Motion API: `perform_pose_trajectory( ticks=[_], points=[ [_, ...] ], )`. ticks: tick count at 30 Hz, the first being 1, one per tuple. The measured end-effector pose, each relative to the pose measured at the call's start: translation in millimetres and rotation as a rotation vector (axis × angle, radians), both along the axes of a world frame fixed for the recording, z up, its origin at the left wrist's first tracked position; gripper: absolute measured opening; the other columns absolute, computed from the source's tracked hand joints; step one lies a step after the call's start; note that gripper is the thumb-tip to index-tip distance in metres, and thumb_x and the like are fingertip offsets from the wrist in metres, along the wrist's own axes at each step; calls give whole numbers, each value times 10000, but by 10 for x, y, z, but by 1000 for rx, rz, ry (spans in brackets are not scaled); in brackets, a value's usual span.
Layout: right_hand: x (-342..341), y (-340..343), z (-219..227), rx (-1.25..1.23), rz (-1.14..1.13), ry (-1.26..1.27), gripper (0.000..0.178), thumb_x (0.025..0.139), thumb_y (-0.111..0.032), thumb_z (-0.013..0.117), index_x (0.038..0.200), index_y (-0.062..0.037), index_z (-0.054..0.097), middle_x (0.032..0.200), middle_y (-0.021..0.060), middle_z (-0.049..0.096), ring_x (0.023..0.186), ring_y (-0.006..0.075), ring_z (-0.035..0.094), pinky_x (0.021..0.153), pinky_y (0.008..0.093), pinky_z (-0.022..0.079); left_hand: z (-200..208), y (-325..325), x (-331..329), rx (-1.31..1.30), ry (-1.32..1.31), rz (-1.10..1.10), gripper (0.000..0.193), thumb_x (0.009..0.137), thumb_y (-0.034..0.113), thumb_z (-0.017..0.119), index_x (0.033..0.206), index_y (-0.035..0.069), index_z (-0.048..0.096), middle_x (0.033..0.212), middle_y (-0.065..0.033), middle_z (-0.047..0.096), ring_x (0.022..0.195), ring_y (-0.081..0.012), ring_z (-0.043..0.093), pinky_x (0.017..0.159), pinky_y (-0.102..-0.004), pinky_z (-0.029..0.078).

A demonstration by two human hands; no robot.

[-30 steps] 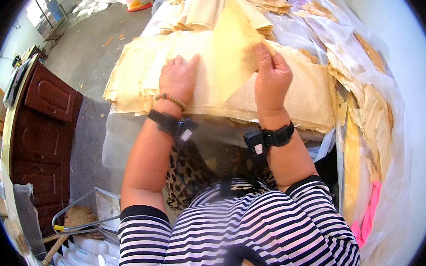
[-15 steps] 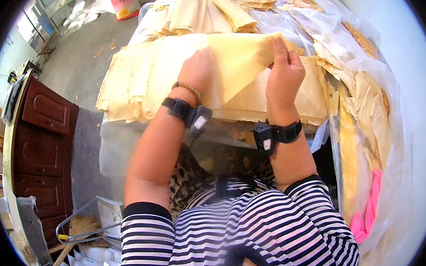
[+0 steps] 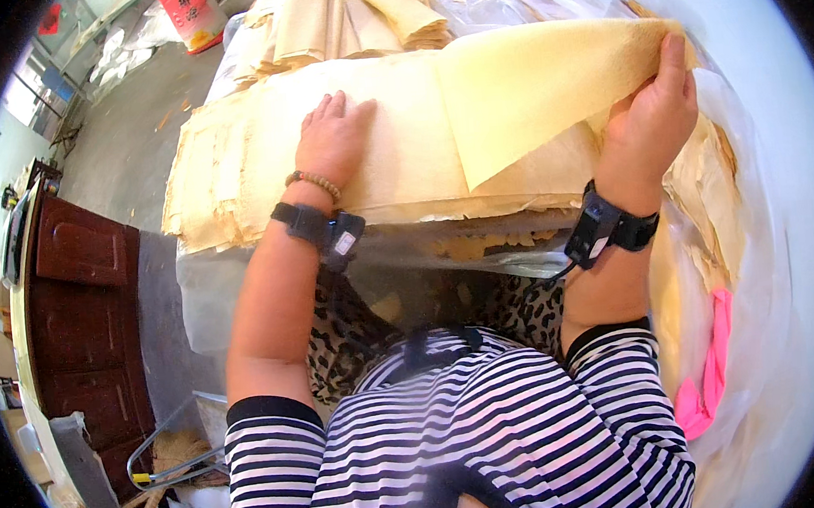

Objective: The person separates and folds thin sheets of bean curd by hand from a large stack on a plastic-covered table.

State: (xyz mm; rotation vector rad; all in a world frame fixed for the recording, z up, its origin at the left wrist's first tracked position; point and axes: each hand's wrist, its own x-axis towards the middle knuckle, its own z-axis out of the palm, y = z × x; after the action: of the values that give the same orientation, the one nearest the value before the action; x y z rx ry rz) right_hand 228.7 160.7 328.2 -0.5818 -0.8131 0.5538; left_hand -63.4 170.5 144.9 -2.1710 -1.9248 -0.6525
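Observation:
A broad pile of thin, pale yellow-tan sheets point(image 3: 267, 141) lies across the work surface before me. My left hand point(image 3: 335, 138) rests on it left of the middle, fingers stretched out and holding nothing. At the right, my right hand point(image 3: 654, 109) pinches the edge of a yellow sheet point(image 3: 546, 84) between thumb and fingers. That sheet is raised off the pile at its right side, and its lower corner hangs over the pile's front part. The sheet's left part still lies along the stack.
Folded tan sheets point(image 3: 301, 25) lie at the back. Clear plastic film point(image 3: 240, 289) hangs over the front edge. On the right are crumpled tan sheets point(image 3: 704, 186) and a pink strip point(image 3: 717, 364). A dark red wooden cabinet point(image 3: 90, 304) stands left; a red bucket point(image 3: 190, 16) stands at the far left.
My right hand has moved right with the sheet's edge, drawing the sheet out wider. My left hand has shifted left and its fingers now spread on the pile.

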Motion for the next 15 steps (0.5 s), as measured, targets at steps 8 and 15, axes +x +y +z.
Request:
perform_pose_trajectory(
  ticks=[8,15],
  points=[
    [429,-44,272,18,-119,-30,378,986,-299,610,1128,51,613,1078,109,657,985,199,633,852,307,524,-14,37,-1,5,26,-7,370,970,208,445,1293,242,623,1419,-222,509,1354,-358,449,1123,-450,328],
    [1198,111,582,168,-389,-557,349,999,-287,577,1131,34,618,1093,82,669,963,199,659,858,299,530,73,2,54,-51,56,8,374,982,208,426,1304,235,615,1441,-215,483,1365,-359,430,1122,-456,326]
  ],
)
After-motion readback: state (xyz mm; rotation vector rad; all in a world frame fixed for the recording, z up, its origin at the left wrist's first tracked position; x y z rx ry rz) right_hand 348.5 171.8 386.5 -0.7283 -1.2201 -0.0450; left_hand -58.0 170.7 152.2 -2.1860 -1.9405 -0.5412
